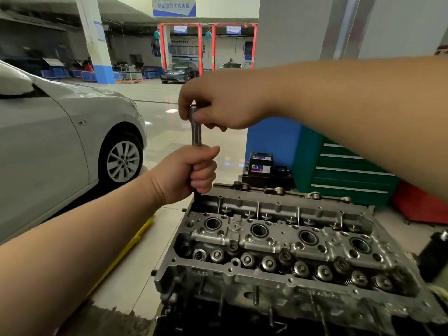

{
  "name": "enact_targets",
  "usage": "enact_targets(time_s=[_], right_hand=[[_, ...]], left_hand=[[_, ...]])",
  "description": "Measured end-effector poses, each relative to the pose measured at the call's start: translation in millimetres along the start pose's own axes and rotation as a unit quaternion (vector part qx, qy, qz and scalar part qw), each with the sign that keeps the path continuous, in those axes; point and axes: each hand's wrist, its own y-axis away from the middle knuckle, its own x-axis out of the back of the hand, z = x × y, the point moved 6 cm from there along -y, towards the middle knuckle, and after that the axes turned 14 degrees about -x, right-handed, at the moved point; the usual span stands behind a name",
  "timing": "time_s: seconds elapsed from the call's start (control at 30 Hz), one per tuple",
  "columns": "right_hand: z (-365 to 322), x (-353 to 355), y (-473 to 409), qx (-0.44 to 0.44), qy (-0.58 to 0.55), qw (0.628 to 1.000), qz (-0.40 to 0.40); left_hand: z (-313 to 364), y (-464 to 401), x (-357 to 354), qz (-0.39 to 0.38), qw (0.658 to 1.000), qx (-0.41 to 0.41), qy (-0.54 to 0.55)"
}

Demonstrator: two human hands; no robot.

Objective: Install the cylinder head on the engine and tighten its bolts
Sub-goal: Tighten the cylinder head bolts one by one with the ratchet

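A blue banner hangs high at the back of the workshop, its white characters too blurred to read. Just behind the engine's far edge sit two dark boxes with white labels; the print looks like Chinese characters, though I cannot make them out for certain. The silver car on the left shows a VW badge at the hub of its front wheel.

The left hand is clenched around the lower part of an upright steel socket extension, fingers wrapped fully round it. The right hand grips the top end of the same tool, fingers curled over it (whatever sits under the palm is hidden). The shaft runs down into the far left corner of the cylinder head.

The cylinder head sits on top of the engine block, four plug wells in a row along its middle, valve springs lining its near edge. A green drawer cabinet stands behind on the right.
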Motion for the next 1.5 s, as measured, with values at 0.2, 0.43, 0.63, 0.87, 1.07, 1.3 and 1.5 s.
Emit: enact_targets(time_s=[0.2,0.43,0.63,0.87,1.07,1.3,1.5], right_hand=[[-1.2,0.9,-5.8,0.007,0.021,0.999,0.039],[0.4,-4.9,-14.2,-0.04,-0.023,0.997,0.062],[-2.0,-10.5,-14.4,-0.076,-0.029,0.993,0.091],[-2.5,-2.3,-4.6,0.002,-0.122,0.992,0.018],[14.9,-37.3,-8.8,-0.005,-0.541,0.837,-0.075],[9.1,-51.7,-5.0,-0.022,-0.549,0.833,0.074],[1.1,-52.3,5.9,-0.096,-0.499,0.837,0.203]], left_hand=[[6.8,33.0,-8.3,0.402,0.891,-0.13,-0.166],[2.1,17.6,-17.6,0.481,0.862,-0.081,-0.136],[0.6,10.8,1.1,0.345,0.935,-0.039,-0.076],[-1.3,-1.0,0.5,-0.084,0.993,0.005,0.078],[-2.8,2.5,3.8,-0.023,0.997,-0.011,0.076],[4.1,43.0,2.6,0.332,0.931,-0.095,-0.123],[7.4,31.5,-23.2,0.436,0.865,-0.115,-0.219]])
